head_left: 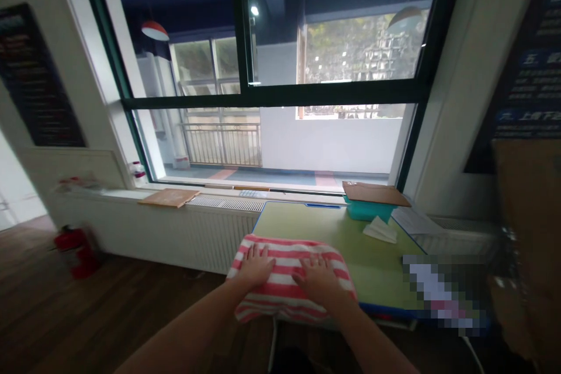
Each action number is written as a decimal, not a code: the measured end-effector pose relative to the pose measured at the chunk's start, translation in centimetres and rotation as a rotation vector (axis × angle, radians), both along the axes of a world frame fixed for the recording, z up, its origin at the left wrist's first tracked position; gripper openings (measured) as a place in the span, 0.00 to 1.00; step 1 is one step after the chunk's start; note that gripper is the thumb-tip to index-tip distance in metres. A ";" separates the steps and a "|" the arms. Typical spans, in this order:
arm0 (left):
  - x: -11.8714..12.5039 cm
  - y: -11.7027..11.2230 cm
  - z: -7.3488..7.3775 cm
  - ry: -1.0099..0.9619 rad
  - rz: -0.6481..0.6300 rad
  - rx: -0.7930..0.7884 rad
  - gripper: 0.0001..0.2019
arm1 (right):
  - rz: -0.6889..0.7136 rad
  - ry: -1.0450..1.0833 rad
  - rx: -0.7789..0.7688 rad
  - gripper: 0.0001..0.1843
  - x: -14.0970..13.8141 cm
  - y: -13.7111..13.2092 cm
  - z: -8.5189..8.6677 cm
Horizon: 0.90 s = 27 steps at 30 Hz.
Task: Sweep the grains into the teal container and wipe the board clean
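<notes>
A cloth with red and white stripes (284,269) lies at the front left of a green table (324,222), its near edge hanging over the table's front. It looks puffed and rounded, and what it covers, if anything, is hidden. My left hand (258,263) rests flat on its left part with the fingers spread. On its right part lies my right hand (318,274), also flat, fingers apart and pointing away from me. Both palms press down on the cloth.
At the table's back right stands a teal box (370,210) topped by a brown board (376,193), with a crumpled white tissue (380,230) before it. A radiator (223,234) runs below the window. A red fire extinguisher (76,251) stands on the floor to the left. Cardboard (532,234) rises at the right.
</notes>
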<state>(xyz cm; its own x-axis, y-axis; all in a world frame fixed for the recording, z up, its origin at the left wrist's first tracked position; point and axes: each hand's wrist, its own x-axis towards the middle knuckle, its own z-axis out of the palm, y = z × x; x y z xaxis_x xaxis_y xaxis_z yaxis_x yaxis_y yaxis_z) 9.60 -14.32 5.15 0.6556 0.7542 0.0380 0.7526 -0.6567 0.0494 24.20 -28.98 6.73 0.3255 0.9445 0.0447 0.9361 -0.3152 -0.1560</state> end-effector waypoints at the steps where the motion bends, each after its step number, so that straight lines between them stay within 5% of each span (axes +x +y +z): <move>1: -0.3 0.0 -1.0 -0.017 0.012 0.023 0.32 | 0.007 0.008 -0.002 0.35 0.0 -0.6 -1.2; 6: -0.2 0.9 -2.5 -0.023 0.044 0.061 0.37 | 0.045 0.005 -0.006 0.39 0.6 -1.1 -3.1; 14: 3.0 5.4 -2.2 -0.042 0.060 0.044 0.38 | 0.033 0.040 -0.059 0.41 4.1 4.1 -2.5; 21: 8.1 11.7 -1.9 -0.041 0.072 0.024 0.40 | 0.006 0.022 -0.018 0.40 8.9 10.5 -2.5; 27: 14.0 19.7 -2.6 -0.010 0.043 -0.008 0.41 | 0.022 0.010 0.037 0.41 14.3 17.2 -3.0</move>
